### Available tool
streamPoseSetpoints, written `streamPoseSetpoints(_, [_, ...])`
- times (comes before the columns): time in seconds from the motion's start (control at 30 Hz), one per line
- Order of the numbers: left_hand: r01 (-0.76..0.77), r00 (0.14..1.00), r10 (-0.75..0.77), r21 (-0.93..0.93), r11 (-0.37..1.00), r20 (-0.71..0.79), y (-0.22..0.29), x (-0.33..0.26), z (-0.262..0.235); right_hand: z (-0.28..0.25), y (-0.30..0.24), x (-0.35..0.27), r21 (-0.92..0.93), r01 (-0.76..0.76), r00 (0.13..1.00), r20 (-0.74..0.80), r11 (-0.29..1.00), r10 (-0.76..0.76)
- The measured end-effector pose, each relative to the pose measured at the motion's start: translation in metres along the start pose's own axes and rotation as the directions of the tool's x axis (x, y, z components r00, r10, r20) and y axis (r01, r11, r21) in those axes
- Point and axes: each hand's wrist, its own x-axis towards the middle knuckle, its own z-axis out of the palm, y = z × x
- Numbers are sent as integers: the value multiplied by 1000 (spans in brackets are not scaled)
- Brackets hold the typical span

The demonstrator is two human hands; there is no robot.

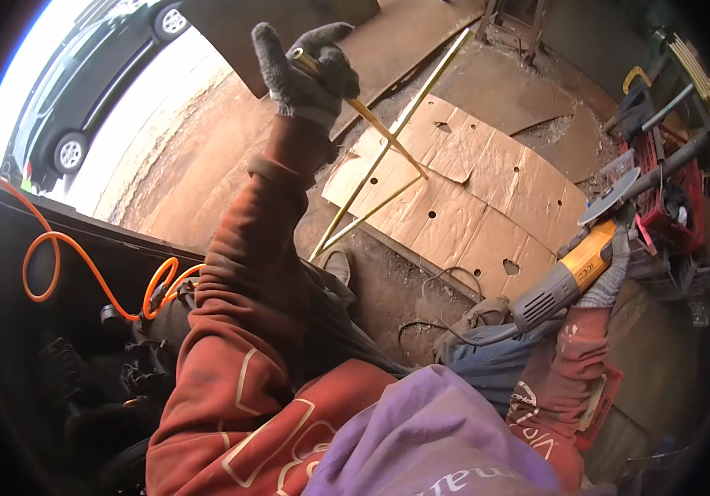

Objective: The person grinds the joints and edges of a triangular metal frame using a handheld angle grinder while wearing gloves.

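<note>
Tube [371,121]: probably light, stiff; left hand [309,74] clamped near one end. Grinder [566,277]: likely heavier, best held by body; right hand [615,269] wrapped round it.

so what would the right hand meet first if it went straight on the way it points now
The right hand, led by the disc of its grinder, would probably meet the dark bar near the red crate first, though depth is unclear.
</note>
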Motion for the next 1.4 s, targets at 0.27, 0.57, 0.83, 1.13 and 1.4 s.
streamPoseSetpoints(0.27, [515, 716, -422, -12, 857, 557, -19, 44, -13, -4, -9, -8, 53, 2, 998, -70, 999, 2])
streamPoseSetpoints(0.57, [394, 790, -602, 848, 354, -116, -175, 20, 11, -7, -12, -6, 196, 47, 997, -74, 980, -33])
streamPoseSetpoints(0.83, [213, 926, -376, 787, 580, 26, -63, 66, 118, -26, -17, -5, 105, 63, 980, -193, 993, -42])
streamPoseSetpoints(1.13, [-20, 985, -95, 647, 762, 143, -49, 80, 119, -7, -12, -8, 45, -14, 999, -30, 999, 16])
streamPoseSetpoints(1.4, [-14, 999, -9, 681, 732, 31, -81, 90, 64, 7, -8, -19, 92, -30, 999, -37, 995, 34])
